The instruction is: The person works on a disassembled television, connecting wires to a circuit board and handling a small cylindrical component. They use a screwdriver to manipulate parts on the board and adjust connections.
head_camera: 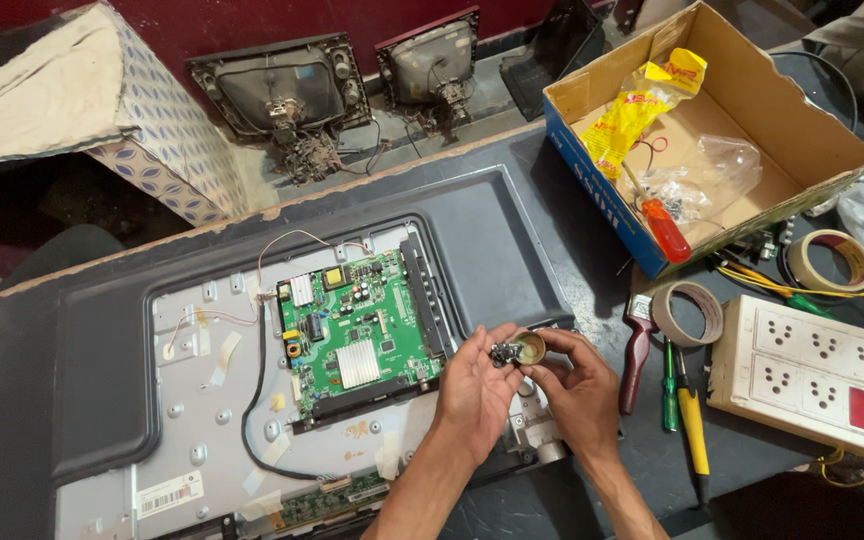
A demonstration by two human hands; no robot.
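Observation:
A flat-screen television (102,400) lies face down on the bench with its back cover off, showing a metal chassis (192,420) and a green circuit board (357,325). My left hand (474,390) is cupped over the panel's lower right and holds a small heap of dark screws (503,353) in its fingers. My right hand (574,385) grips a small round brass-coloured cap (530,347) pressed against the left hand's fingertips. Both hands hover just right of the green board.
A cardboard box (812,110) with a yellow packet, clear bags and a red-handled screwdriver (664,228) stands at back right. Tape rolls (690,312), a brush, screwdrivers (692,425) and a white power strip (817,375) lie to the right. Old picture tubes (282,90) sit behind.

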